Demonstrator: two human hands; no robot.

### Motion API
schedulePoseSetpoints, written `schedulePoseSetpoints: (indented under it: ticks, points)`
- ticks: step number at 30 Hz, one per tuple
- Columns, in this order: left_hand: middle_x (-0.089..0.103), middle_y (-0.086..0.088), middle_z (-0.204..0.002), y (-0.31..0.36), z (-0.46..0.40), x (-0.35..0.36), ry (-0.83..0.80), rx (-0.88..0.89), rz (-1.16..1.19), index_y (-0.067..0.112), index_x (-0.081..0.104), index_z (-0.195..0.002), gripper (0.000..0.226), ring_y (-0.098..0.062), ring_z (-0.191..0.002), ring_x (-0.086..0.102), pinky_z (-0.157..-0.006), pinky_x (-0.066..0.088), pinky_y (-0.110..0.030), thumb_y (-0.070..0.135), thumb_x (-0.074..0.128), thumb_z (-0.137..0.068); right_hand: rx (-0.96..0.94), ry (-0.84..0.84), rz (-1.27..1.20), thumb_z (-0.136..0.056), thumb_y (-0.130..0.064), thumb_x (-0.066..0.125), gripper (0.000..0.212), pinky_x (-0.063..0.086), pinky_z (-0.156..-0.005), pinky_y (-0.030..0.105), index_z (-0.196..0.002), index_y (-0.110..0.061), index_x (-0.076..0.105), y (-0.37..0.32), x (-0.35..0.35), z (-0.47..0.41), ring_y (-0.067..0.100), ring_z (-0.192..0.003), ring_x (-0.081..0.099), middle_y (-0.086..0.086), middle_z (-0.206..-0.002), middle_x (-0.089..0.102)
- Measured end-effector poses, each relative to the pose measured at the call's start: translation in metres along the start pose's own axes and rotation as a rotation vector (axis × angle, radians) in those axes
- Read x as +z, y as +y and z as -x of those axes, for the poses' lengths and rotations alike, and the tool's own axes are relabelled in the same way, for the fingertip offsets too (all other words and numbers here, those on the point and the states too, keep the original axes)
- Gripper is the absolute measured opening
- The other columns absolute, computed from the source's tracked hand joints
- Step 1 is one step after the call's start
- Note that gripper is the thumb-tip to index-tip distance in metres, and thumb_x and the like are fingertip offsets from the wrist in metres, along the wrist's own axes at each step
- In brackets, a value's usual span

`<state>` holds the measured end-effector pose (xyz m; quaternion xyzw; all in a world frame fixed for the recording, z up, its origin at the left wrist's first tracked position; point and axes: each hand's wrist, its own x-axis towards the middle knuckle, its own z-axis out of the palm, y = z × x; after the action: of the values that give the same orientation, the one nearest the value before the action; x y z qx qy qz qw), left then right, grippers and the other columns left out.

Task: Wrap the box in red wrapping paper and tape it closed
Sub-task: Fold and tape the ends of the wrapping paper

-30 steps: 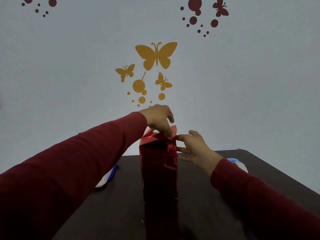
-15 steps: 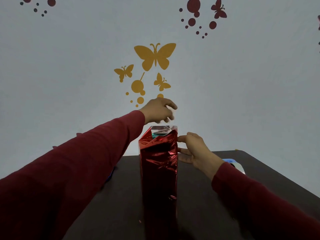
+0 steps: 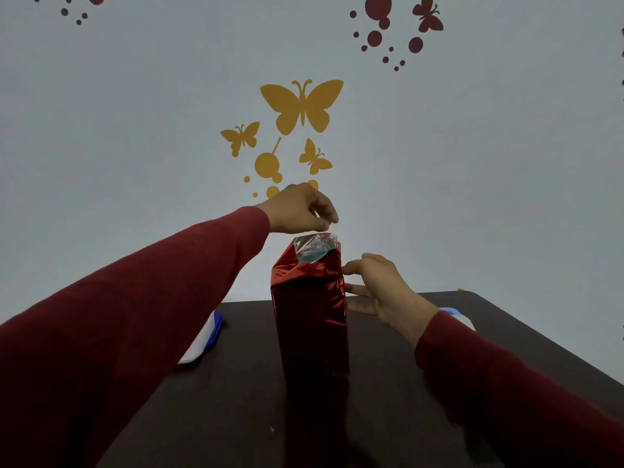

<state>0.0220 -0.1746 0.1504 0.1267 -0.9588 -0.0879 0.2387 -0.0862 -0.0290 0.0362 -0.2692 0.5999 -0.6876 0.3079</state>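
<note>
Box (image 3: 309,319) stands upright mid-table in red wrapping paper (image 3: 310,298), top end open; left hand (image 3: 300,211) hovers above with curled fingers, grip unclear, right hand (image 3: 378,285) relaxed, steadying the right side; fold flaps flat, crease sharply before taping.

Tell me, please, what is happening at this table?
A person is wrapping a tall upright box in red paper. The top end is open, its silver inside showing. The left hand, fingers curled, hovers just above the opening, while the right hand steadies the box's right side. No tape is visible on it.
</note>
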Motion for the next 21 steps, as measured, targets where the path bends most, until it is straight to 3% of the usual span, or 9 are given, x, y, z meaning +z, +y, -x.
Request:
schedulePoseSetpoints:
  ticks: [2, 5, 8, 14, 17, 19, 21]
  points:
    - [0.075, 0.013, -0.103, 0.0, 0.014, 0.001, 0.079, -0.016, 0.067, 0.028, 0.079, -0.101, 0.017, 0.002, -0.093, 0.065, -0.087, 0.052, -0.025, 0.041, 0.077, -0.09, 0.007, 0.009, 0.013, -0.091, -0.01, 0.068, 0.071, 0.055, -0.053, 0.031, -0.154, -0.023, 0.039, 0.001, 0.0, 0.0, 0.023, -0.11, 0.069, -0.001, -0.133, 0.059]
    - [0.072, 0.013, -0.103, 0.005, 0.031, 0.005, -0.124, -0.097, -0.039, 0.033, 0.075, -0.106, 0.048, -0.004, -0.098, 0.064, -0.084, 0.05, -0.025, 0.068, 0.079, -0.075, 0.014, 0.036, 0.042, -0.088, -0.022, 0.075, 0.067, 0.055, -0.05, 0.03, -0.149, -0.021, 0.046, 0.002, 0.001, -0.002, 0.024, -0.11, 0.068, -0.001, -0.138, 0.057]
    - [0.074, 0.012, -0.096, 0.009, 0.032, 0.01, -0.25, -0.09, -0.172, 0.027, 0.078, -0.11, 0.04, -0.008, -0.091, 0.067, -0.076, 0.051, -0.021, 0.047, 0.088, -0.076, 0.03, 0.043, 0.07, -0.089, -0.029, 0.076, 0.064, 0.054, -0.043, 0.028, -0.147, -0.02, 0.048, 0.002, 0.004, -0.002, 0.023, -0.106, 0.067, 0.001, -0.139, 0.055]
    - [0.08, 0.004, -0.084, 0.015, 0.025, -0.005, -0.081, -0.022, 0.101, 0.016, 0.081, -0.098, 0.011, -0.009, -0.076, 0.076, -0.083, 0.056, -0.025, 0.024, 0.076, -0.094, 0.049, 0.029, 0.066, -0.087, -0.018, 0.076, 0.068, 0.056, -0.047, 0.03, -0.148, -0.015, 0.047, 0.006, 0.005, -0.008, 0.025, -0.112, 0.066, 0.003, -0.134, 0.055]
    - [0.079, 0.01, -0.086, 0.018, 0.033, -0.011, 0.002, -0.014, 0.157, 0.021, 0.078, -0.101, 0.021, -0.006, -0.078, 0.076, -0.085, 0.056, -0.027, 0.039, 0.075, -0.093, 0.054, 0.02, 0.058, -0.085, -0.014, 0.076, 0.067, 0.058, -0.048, 0.032, -0.146, -0.016, 0.048, 0.005, 0.005, -0.011, 0.028, -0.113, 0.066, 0.003, -0.133, 0.055]
    - [0.077, 0.018, -0.098, 0.016, 0.039, -0.012, -0.126, -0.059, 0.077, 0.032, 0.072, -0.119, 0.045, -0.001, -0.093, 0.071, -0.094, 0.053, -0.03, 0.056, 0.081, -0.081, 0.058, 0.012, 0.055, -0.086, -0.016, 0.076, 0.064, 0.062, -0.057, 0.038, -0.144, -0.018, 0.05, 0.005, 0.005, -0.013, 0.028, -0.112, 0.067, 0.002, -0.133, 0.055]
    - [0.074, 0.019, -0.107, 0.012, 0.047, -0.011, -0.289, -0.1, -0.047, 0.037, 0.063, -0.132, 0.068, 0.001, -0.098, 0.066, -0.094, 0.05, -0.028, 0.054, 0.089, -0.071, 0.061, 0.008, 0.075, -0.085, -0.022, 0.079, 0.064, 0.063, -0.071, 0.044, -0.142, -0.019, 0.051, 0.005, 0.005, -0.015, 0.028, -0.112, 0.067, 0.001, -0.133, 0.056]
